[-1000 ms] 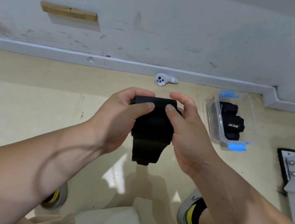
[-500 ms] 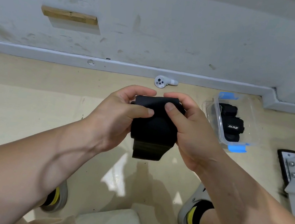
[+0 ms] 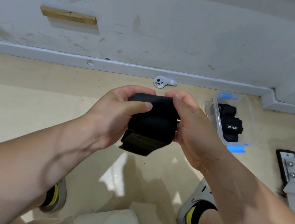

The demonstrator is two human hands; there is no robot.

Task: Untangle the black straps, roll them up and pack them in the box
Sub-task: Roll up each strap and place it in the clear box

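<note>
Floor beige, glossy | wall scuffed white | left hand, right hand grip black strap

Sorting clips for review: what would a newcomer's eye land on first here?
First, the partly rolled black strap at the centre, held above the floor, with the left hand and the right hand gripping it from either side. Next, on the floor to the right, the clear plastic box with blue latches, with rolled straps inside. A white handheld controller lies by the baseboard beyond the hands.
</note>
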